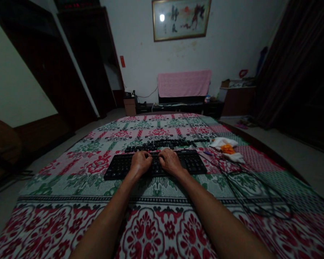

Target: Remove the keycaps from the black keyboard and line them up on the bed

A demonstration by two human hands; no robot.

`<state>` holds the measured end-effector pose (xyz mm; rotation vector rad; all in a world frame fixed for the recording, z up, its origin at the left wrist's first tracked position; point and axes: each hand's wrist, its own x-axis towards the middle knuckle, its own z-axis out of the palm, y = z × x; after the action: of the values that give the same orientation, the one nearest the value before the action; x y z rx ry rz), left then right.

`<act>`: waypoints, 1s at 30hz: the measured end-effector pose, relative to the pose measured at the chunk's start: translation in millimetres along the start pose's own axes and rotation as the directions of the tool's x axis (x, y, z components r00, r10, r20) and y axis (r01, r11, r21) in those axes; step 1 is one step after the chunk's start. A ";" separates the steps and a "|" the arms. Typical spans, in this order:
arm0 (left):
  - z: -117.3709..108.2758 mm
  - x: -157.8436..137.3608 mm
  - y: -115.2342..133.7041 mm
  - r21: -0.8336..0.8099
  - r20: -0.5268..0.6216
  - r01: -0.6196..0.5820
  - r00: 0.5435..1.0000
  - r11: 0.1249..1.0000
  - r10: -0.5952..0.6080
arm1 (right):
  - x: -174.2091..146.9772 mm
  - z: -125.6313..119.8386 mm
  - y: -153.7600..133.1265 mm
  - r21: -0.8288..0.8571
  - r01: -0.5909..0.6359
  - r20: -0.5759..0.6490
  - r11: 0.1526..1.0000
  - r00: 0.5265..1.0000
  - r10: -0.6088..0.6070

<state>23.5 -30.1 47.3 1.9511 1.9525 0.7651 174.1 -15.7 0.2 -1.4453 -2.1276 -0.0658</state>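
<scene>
Across the near half of the head view, I have both forearms running in from the bottom edge over a flowered cloth (145, 230), their upper ends cut off by the frame. The black keyboard (155, 167) lies flat on that cloth, lengthwise from left to right, and both hands rest on its middle stretch. The left hand (141, 162) is curled, thumb and fingers bent toward each other; the right hand (171, 160) is bent over the far part of the keys. From here I cannot tell whether either set of fingers is pinching anything, since most fingertips are tucked down against the dark board. The hands also cover some of its keys.

Just beyond the keyboard stretches a band of small black pieces (162, 144) (loose keycaps by their look, though too dim for me to read any). To the right lies a crumpled white cloth (220, 143) with an orange patch (228, 148), and near it a thin purple item (207, 153) I can't make out. A dark cable (232, 187) loops toward the near right, its ends lost to me.

On the far side, a pink cloth (185, 82) hides most of something dark. At the left edge, a round brown object (2, 151) is cut off.
</scene>
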 end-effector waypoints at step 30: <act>-5.7 23.9 -4.7 -0.363 0.270 0.339 0.930 0.868 -0.250 | -1.0 -0.6 -1.7 0.023 -0.035 0.008 0.999 0.999 0.035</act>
<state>15.2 -7.3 53.5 1.3869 1.7379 0.7628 173.1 -17.4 0.7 -1.4715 -2.1011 -0.0227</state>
